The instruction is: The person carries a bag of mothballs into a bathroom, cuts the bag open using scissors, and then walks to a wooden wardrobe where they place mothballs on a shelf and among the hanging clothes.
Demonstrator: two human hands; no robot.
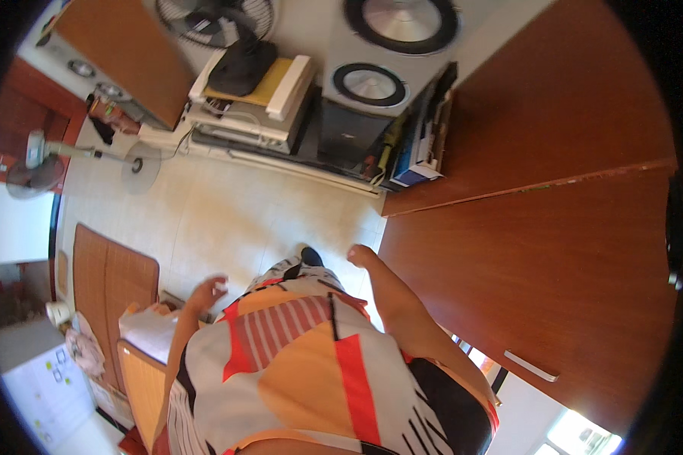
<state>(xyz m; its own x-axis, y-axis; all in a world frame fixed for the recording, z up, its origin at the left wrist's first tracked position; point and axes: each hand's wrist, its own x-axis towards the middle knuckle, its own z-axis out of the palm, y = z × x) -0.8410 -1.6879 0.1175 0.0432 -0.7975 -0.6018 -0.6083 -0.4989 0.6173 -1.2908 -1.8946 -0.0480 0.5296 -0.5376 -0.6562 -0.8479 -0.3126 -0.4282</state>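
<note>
My left hand (209, 292) hangs at my left side with its fingers loosely curled and apart, holding nothing that shows. It is nearest to a white cloth or bag (151, 330) on a wooden chair or table. On my right, my right hand (359, 255) is held low over the tiled floor (227, 210), its fingers curled in; whether anything is inside them cannot be seen. A patterned shirt (301, 364) covers my body, and one dark shoe (312, 257) shows below it.
A brown wooden cabinet (518, 244) rises close on the right. Ahead stand a low media stand (284, 165), loudspeakers (370, 85) and a black fan (242, 62). A standing fan (68, 151) is at the left, above a brown woven mat or panel (114, 267).
</note>
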